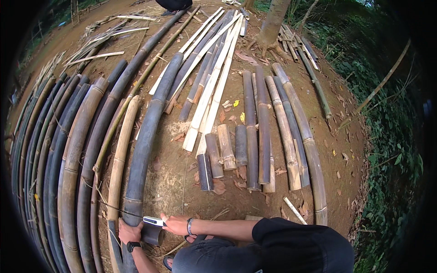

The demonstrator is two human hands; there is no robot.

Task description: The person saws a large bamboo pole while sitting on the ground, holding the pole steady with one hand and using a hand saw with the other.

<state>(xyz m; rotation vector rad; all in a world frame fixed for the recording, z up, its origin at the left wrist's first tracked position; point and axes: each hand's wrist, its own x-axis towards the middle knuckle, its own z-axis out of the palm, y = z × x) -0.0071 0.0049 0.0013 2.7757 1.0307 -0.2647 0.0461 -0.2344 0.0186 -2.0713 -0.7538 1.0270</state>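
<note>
My right hand (175,224) is closed round the back of a white and black saw handle (154,221). From it the thin dark saw blade (120,210) reaches left across a thick dark bamboo pole (148,129), just below one of its joints. Whether the teeth have cut into the pole cannot be made out. My left hand (130,231), with a black watch at the wrist, grips the same pole just on the near side of the blade. Beside that hand a short dark bamboo piece (152,235) lies by the pole, partly hidden under the saw handle and my right hand.
Many long bamboo poles (70,168) lie side by side on the left. Pale split strips (214,86) stretch away ahead. Several cut lengths (251,136) lie to the right, near a tree trunk (274,22) and a leafy bank (387,191). Someone in dark clothing (174,4) is at the far edge.
</note>
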